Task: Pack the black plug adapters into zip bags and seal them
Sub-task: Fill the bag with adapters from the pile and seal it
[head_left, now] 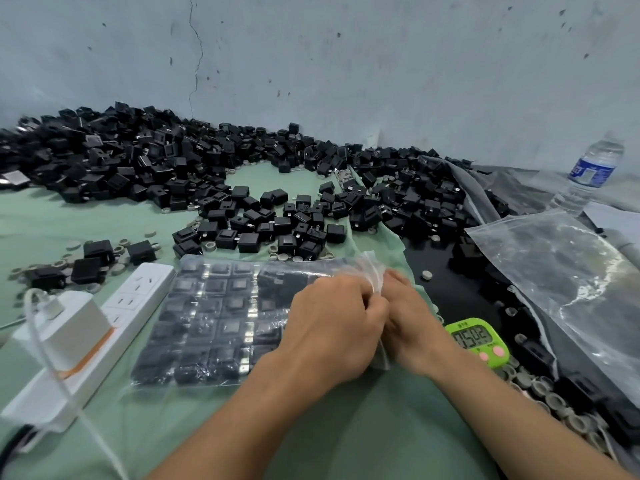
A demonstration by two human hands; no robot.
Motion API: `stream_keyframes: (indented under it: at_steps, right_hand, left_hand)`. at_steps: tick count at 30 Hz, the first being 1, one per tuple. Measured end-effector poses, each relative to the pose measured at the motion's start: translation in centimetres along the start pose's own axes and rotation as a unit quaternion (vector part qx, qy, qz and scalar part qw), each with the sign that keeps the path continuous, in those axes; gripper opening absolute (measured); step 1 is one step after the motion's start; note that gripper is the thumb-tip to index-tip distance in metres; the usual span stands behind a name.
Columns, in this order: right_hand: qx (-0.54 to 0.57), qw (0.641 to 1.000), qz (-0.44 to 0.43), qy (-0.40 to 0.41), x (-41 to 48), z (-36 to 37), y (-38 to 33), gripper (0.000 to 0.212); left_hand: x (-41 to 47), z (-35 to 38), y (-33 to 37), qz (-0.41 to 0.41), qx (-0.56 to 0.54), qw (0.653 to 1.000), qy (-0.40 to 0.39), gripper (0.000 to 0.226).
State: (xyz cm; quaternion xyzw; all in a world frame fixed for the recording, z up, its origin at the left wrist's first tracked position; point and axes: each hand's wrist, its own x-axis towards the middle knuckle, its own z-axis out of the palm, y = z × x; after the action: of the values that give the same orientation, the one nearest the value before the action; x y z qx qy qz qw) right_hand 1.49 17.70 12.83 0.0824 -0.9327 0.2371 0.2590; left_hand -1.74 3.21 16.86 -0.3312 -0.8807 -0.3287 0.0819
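The zip bag (214, 317) lies flat on the green-covered table (346, 431), filled with black plug adapters set in neat rows, its mouth turned to the right. At that mouth edge the left hand (332, 323) and the right hand (412, 323) meet, knuckles nearly touching. Each grip is closed on the clear plastic of the bag's opening, fingers curled and pinching it, and a fold of film rises between the two hands. Whether the zip strip is already pressed shut cannot be told.

Behind the bag, a loose heap of plug adapters (138, 161) spreads along the foot of the grey wall (346, 64), and a smaller scatter reaches almost to the bag's far edge. Small grey rings (540, 386) lie among them and to the right of the bag. Just left of the bag, a white power strip (138, 299) runs alongside it, with a white charger (65, 327) plugged in at its near end. Right of the bag, past the right hand, stands a green digital timer (479, 341). Further right lies a stack of clear bags (568, 271), and beyond those an upright water bottle (588, 171).
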Motion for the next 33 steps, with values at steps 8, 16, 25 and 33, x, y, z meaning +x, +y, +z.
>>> stream_keyframes:
  at_steps: [8,16,25,33]
  right_hand:
    - [0.049,0.962,0.231,0.136,5.0,-3.2,0.2,0.039]
    - [-0.136,0.934,0.236,-0.233,15.9,1.3,1.0,0.054]
    - [0.039,0.976,0.182,-0.113,12.8,1.0,-4.2,0.015]
    - [-0.008,0.965,0.177,-0.193,8.4,0.6,-4.4,0.022]
  left_hand:
    - [0.5,0.1,-0.3,-0.02,-0.006,0.997,-0.079,0.037]
    - [0.6,0.2,-0.6,-0.014,0.02,0.992,-0.125,0.038]
    - [1.9,-3.8,-3.2,-0.033,-0.015,0.985,-0.171,0.019]
    - [3.0,-8.0,-9.6,-0.177,0.006,0.983,-0.046,0.021]
